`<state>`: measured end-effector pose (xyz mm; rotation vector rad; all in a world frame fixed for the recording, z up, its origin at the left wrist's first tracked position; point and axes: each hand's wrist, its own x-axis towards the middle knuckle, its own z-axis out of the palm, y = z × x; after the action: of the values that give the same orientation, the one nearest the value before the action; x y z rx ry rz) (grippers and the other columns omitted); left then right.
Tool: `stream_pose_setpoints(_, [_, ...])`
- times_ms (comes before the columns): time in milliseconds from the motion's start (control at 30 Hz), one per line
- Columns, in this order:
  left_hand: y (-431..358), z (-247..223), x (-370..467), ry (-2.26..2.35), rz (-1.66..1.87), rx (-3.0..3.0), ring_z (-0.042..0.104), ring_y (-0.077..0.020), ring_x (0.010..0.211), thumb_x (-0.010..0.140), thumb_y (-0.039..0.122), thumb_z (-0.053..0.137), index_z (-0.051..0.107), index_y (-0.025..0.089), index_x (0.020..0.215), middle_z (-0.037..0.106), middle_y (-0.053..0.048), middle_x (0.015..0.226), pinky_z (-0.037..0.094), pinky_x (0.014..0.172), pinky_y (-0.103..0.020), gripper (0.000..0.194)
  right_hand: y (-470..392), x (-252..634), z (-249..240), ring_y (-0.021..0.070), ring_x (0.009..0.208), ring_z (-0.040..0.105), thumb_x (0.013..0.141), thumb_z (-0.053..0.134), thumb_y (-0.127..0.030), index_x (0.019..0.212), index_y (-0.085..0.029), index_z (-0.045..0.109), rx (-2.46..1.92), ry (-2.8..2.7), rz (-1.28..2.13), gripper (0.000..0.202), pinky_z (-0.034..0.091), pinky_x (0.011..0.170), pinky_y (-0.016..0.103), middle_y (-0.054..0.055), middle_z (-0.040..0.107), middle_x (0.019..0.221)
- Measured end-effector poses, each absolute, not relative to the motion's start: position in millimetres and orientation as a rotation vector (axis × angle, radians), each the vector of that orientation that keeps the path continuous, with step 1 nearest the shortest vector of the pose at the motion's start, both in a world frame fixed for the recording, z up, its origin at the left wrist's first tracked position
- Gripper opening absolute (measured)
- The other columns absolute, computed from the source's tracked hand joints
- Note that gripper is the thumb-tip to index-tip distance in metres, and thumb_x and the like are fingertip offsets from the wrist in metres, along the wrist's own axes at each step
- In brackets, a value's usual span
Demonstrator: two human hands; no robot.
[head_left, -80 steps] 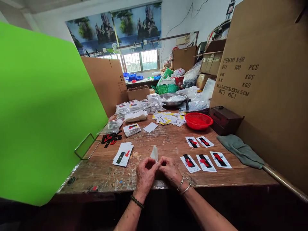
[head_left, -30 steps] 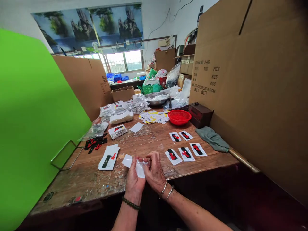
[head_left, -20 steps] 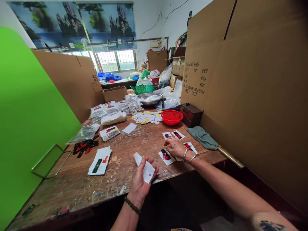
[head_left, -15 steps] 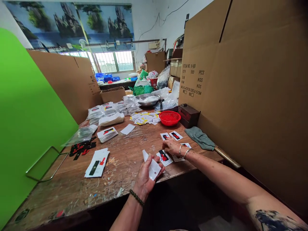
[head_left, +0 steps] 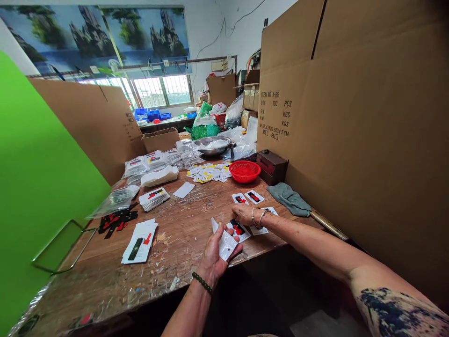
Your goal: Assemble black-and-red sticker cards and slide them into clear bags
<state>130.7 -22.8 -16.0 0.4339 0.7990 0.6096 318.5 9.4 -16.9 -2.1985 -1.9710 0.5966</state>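
Observation:
In my left hand [head_left: 214, 255] is a small bundle of white cards [head_left: 227, 245] with a punched hole near one end, gripped between thumb and fingers. My right hand [head_left: 242, 215] hovers by the cards laid out at the right, its fingers bent and drawn together; whatever they pinch is hidden. Just below it lies a white card with a black and red piece [head_left: 238, 228], partly behind my left fingers. Two more such cards, one with a red piece [head_left: 240, 199] and one with a black and red piece [head_left: 254, 196], lie beyond. My right wrist partly covers another card [head_left: 258, 230].
On the left are a card stack [head_left: 140, 241], loose black and red pieces [head_left: 117, 220] and another card pile [head_left: 153, 200]. Farther back stand a red basket [head_left: 244, 172] and a dark box [head_left: 271, 167]. A grey cloth [head_left: 288, 199] lies beside the tall carton [head_left: 351, 140].
My right hand has drawn left from the far cards toward my left hand, uncovering more of the far left card. My left hand still holds the white cards. The camera view has shifted slightly.

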Motion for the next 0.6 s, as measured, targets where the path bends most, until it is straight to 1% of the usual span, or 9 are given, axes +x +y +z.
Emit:
stream_pose_setpoints(100, [-21.9, -18.3, 130.6, 0.792, 0.599, 0.437, 0.069, -0.0172, 0.066, 0.089, 0.033, 0.06, 0.055, 0.016, 0.099, 0.069, -0.006, 0.089, 0.062, 0.066, -0.04, 0.02, 7.1, 317.5, -17.0, 0.0171, 0.076, 0.061, 0.079, 0.06, -0.014, 0.087, -0.016, 0.066, -2.195, -1.898, 0.638, 0.01, 0.036, 0.057, 0.022, 0.007, 0.069, 0.085])
stream_pose_setpoints(167, [-21.0, -20.5, 130.4, 0.775, 0.593, 0.439, 0.069, -0.0172, 0.067, 0.089, 0.034, 0.061, 0.055, 0.016, 0.1, 0.069, -0.006, 0.09, 0.062, 0.066, -0.04, 0.022, 4.8, 316.6, -17.5, 0.0149, 0.075, 0.059, 0.079, 0.062, -0.019, 0.093, -0.018, 0.062, -2.186, -1.833, 0.662, 0.014, 0.035, 0.056, 0.021, 0.005, 0.068, 0.088])
stream_pose_setpoints(267, [-19.7, -23.6, 129.7, 0.737, 0.586, 0.434, 0.07, -0.0186, 0.07, 0.087, 0.034, 0.064, 0.057, 0.016, 0.099, 0.069, -0.006, 0.09, 0.062, 0.065, -0.04, 0.023, -0.9, 312.8, -20.3, 0.014, 0.077, 0.058, 0.068, 0.073, -0.023, 0.101, -0.019, 0.058, -2.171, -1.733, 0.691, 0.036, 0.035, 0.055, 0.02, 0.003, 0.067, 0.093])
stream_pose_setpoints(333, [-19.6, -24.6, 129.4, 0.714, 0.585, 0.432, 0.07, -0.0196, 0.07, 0.087, 0.034, 0.064, 0.058, 0.015, 0.098, 0.069, -0.006, 0.088, 0.062, 0.064, -0.04, 0.023, -6.0, 308.5, -24.0, 0.0148, 0.078, 0.058, 0.062, 0.077, -0.022, 0.101, -0.018, 0.057, -2.166, -1.667, 0.709, 0.044, 0.035, 0.056, 0.02, 0.002, 0.066, 0.092])
stream_pose_setpoints(400, [-20.5, -24.5, 129.5, 0.703, 0.588, 0.432, 0.07, -0.0199, 0.07, 0.087, 0.033, 0.064, 0.058, 0.014, 0.096, 0.069, -0.007, 0.087, 0.061, 0.063, -0.039, 0.022, -10.8, 303.6, -28.5, 0.0157, 0.076, 0.059, 0.061, 0.077, -0.022, 0.096, -0.018, 0.059, -2.156, -1.599, 0.729, 0.04, 0.036, 0.056, 0.021, 0.002, 0.066, 0.088])
stream_pose_setpoints(467, [-21.8, -23.7, 129.5, 0.705, 0.587, 0.421, 0.07, -0.0199, 0.071, 0.087, 0.032, 0.064, 0.059, 0.014, 0.095, 0.07, -0.007, 0.087, 0.061, 0.065, -0.039, 0.02, -14.3, 299.4, -31.7, 0.0158, 0.075, 0.059, 0.064, 0.074, -0.02, 0.091, -0.018, 0.059, -2.127, -1.534, 0.746, 0.031, 0.036, 0.057, 0.022, 0.001, 0.066, 0.082])
stream_pose_setpoints(600, [-19.7, -20.7, 123.5, 0.71, 0.633, 0.374, 0.07, -0.019, 0.069, 0.089, 0.029, 0.06, 0.059, 0.013, 0.09, 0.07, -0.007, 0.083, 0.06, 0.069, -0.039, 0.016, -17.9, 294.0, -25.9, 0.0143, 0.07, 0.06, 0.07, 0.06, -0.012, 0.083, -0.018, 0.057, -2.006, -1.423, 0.804, 0.014, 0.039, 0.056, 0.021, -0.001, 0.063, 0.073])
